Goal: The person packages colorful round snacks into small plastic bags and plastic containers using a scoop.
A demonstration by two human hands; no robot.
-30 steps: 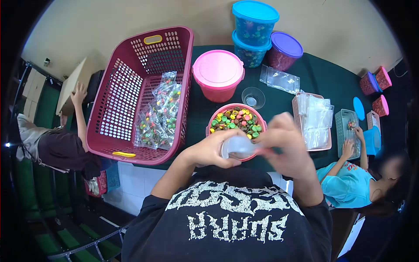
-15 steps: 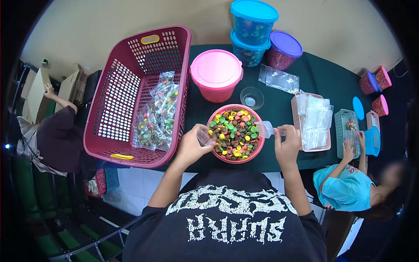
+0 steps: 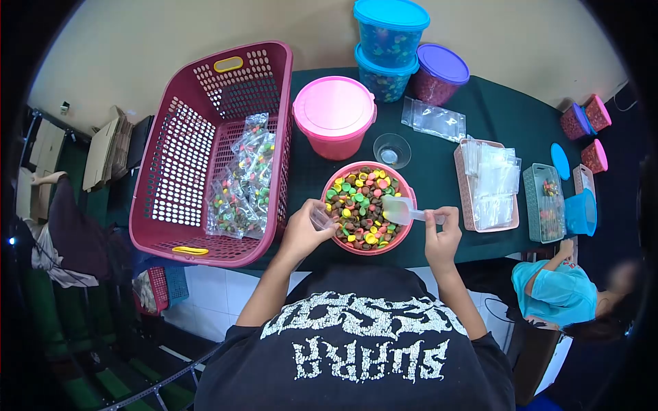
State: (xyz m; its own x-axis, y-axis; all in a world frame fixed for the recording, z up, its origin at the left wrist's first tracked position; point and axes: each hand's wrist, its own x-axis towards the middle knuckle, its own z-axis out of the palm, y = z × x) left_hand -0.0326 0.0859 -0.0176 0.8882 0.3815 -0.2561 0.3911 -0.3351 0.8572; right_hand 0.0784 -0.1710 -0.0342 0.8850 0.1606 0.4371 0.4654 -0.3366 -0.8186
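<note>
In front of me a pink tub point(image 3: 412, 233) is full of small round candies point(image 3: 356, 212) in brown, green, yellow and pink. My right hand point(image 3: 442, 240) grips the handle of a translucent scoop point(image 3: 396, 207), whose blade rests among the candies on the right side. At the tub's left rim, my left hand point(image 3: 303, 231) is closed around a small clear plastic cup point(image 3: 321, 218), tilted over the candies. Its contents cannot be made out. Beyond the tub stands a clear bowl point(image 3: 392, 152).
A maroon laundry basket point(image 3: 179, 161) at left holds several filled candy bags point(image 3: 243, 185). Behind are a lidded pink bucket point(image 3: 334, 113) and blue and purple tubs point(image 3: 442, 72). Clear bags fill a pink tray point(image 3: 466, 198); a green basket point(image 3: 541, 205) and a person in turquoise point(image 3: 565, 288) are further right.
The scoop has moved left and dipped among the candies; the cup stays at the left rim. The person at right has drawn their hands away from the green basket.
</note>
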